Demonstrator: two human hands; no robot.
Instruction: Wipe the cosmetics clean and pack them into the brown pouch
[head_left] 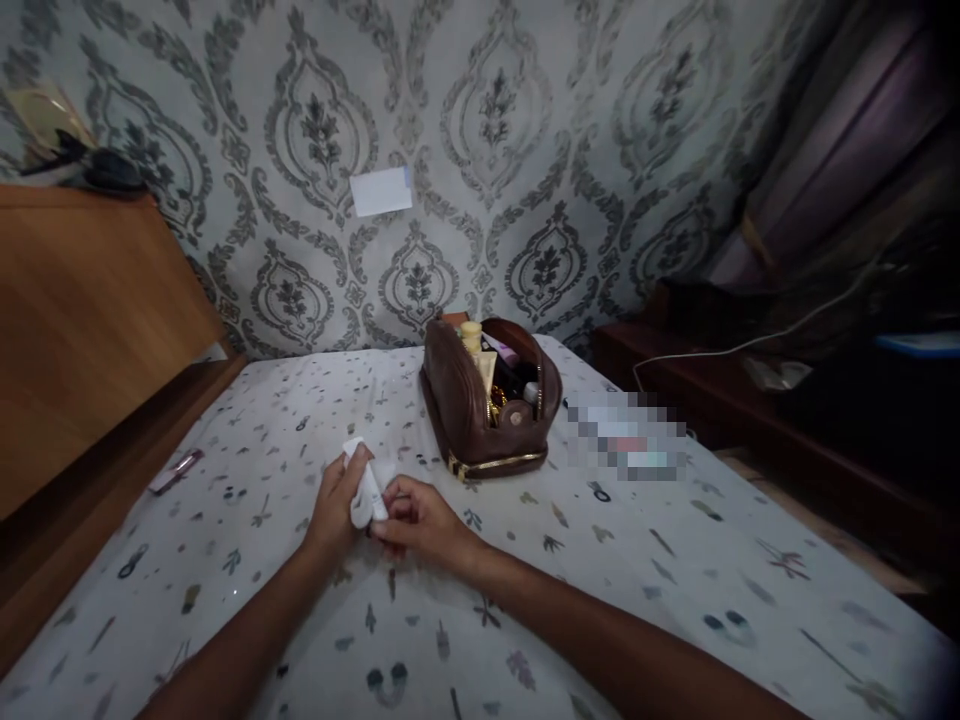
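Holding a small white item just above the patterned cloth, both hands are close together, a bit left of centre. My worry is a slip: the thing looks smooth, and there seems to be a looser, folded white part bulging along its lower edge. If the left thumb eases off while the right hand tugs, I reckon it could twist out and drop onto the cloth. That loose part could also get snagged or creased if the fingers crowd it.

Grip-wise, the left hand is closed on it, thumb laid along the upper end and fingers wrapped behind, so very little gap there. The right hand has its fingers curled in with the thumb at the lower end. It's touching, or right next to it, but I can't tell whether it's really pinching (the fingertips hide each other).

Off to the left, a small pinkish packet lies flat near the cloth's edge. A bit further out sits the brown bag, upright and unzipped, with a yellow-topped bottle and a pale tube poking up among other bits. There's a pixelated patch to its right, no clue what's under it. Right at the back, a white card shows against the patterned wallpaper.
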